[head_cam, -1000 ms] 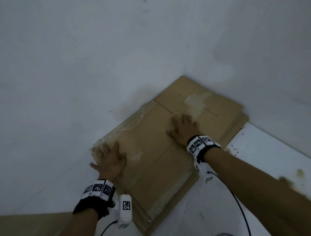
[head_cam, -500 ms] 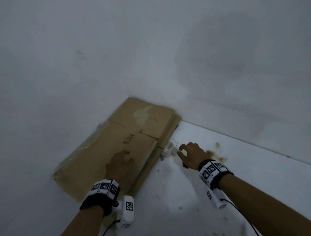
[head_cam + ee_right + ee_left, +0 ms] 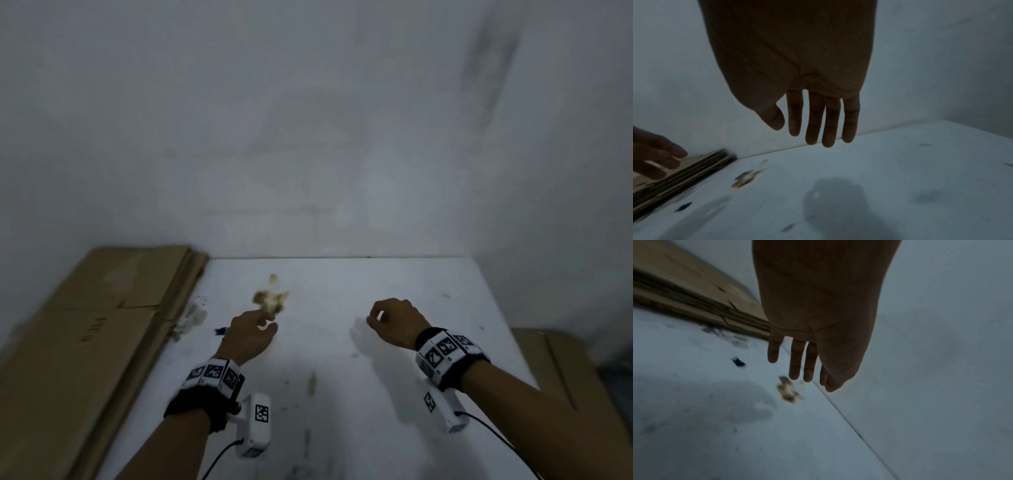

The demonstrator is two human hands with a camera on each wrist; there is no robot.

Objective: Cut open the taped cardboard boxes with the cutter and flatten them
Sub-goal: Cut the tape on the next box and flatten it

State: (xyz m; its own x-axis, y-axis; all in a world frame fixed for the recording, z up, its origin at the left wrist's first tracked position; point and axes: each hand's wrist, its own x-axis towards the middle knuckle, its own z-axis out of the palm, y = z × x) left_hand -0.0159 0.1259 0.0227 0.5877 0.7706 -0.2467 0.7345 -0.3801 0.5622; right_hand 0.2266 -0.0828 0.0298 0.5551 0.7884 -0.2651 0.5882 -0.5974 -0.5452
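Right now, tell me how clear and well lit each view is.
Head view: dim, motion-smeared, flattened cardboard soft. Left wrist view: left hand a dark silhouette, cardboard edge streaked. Right wrist view: right hand underexposed, its shadow on the white table.

the stack of flat boxes (image 3: 85, 329) beside the left hand (image 3: 248, 337) runs off the left and bottom edges, and the dark print on top is too blurry to read. another piece of cardboard (image 3: 561, 370), well past the fingers of the right hand (image 3: 397, 323), is cut off by the right edge. a small dark bit (image 3: 739, 362) near the left fingertips (image 3: 794, 375) is too fuzzy to tell what it is.
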